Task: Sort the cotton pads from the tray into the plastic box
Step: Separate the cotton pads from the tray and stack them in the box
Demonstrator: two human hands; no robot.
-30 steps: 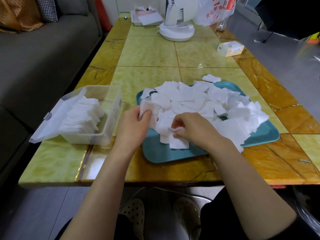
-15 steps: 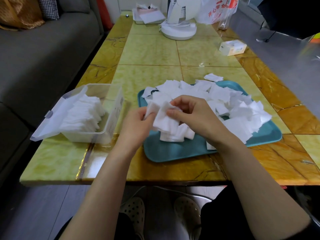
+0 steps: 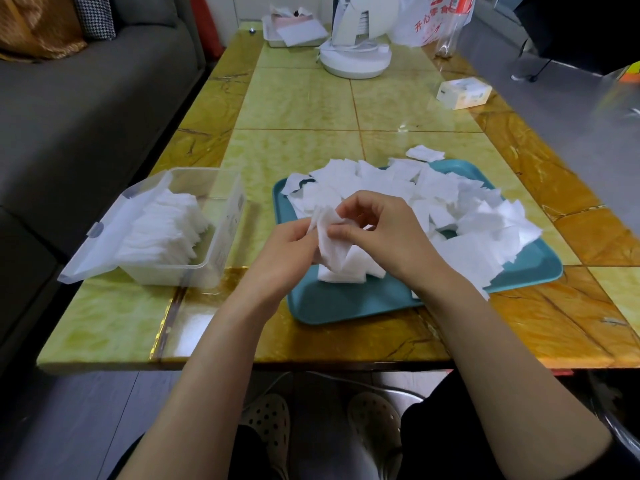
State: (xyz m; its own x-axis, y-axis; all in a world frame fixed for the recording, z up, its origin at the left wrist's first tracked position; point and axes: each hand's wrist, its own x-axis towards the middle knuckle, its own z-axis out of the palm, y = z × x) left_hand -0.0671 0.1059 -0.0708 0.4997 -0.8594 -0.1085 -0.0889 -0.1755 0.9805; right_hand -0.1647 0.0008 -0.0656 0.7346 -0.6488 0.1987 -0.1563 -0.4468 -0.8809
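A teal tray lies in front of me with a loose pile of white cotton pads on it. My left hand and my right hand meet above the tray's near left part. Both pinch a small bunch of cotton pads held between them. To the left stands a clear plastic box with its lid flipped open leftward. A stack of pads stands inside it.
One stray pad lies on the table just beyond the tray. Farther back are a white fan base, a small white carton, a plastic bag and a white tray. A grey sofa runs along the left.
My right hand lifted pads off the tray and brought them up to my left hand. Both hands now hold the bunch together, slightly higher than before.
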